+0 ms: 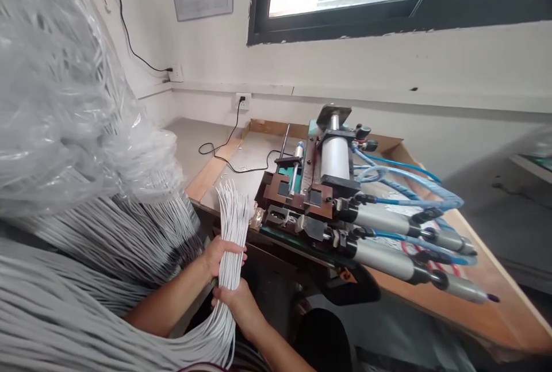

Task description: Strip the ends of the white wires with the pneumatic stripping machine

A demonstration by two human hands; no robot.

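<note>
A thick bundle of white wires (233, 211) stands upright near the bench's front edge, its loose ends fanned out at the top. My left hand (222, 254) is wrapped round the bundle below those ends. Just beneath it, my right hand (235, 297) grips the same bundle, which curves down and left from there. To the right of the wire ends sits a pneumatic machine (297, 196) with brown plates and metal cylinders. Neither hand touches the machine.
Masses of grey wires (86, 314) fill the lower left, with clear plastic wrapping (77, 130) above them. Blue air hoses (405, 176) loop behind the cylinders. A black power cord (219, 156) lies across the bench. The wooden tray edge (509, 280) runs along the right.
</note>
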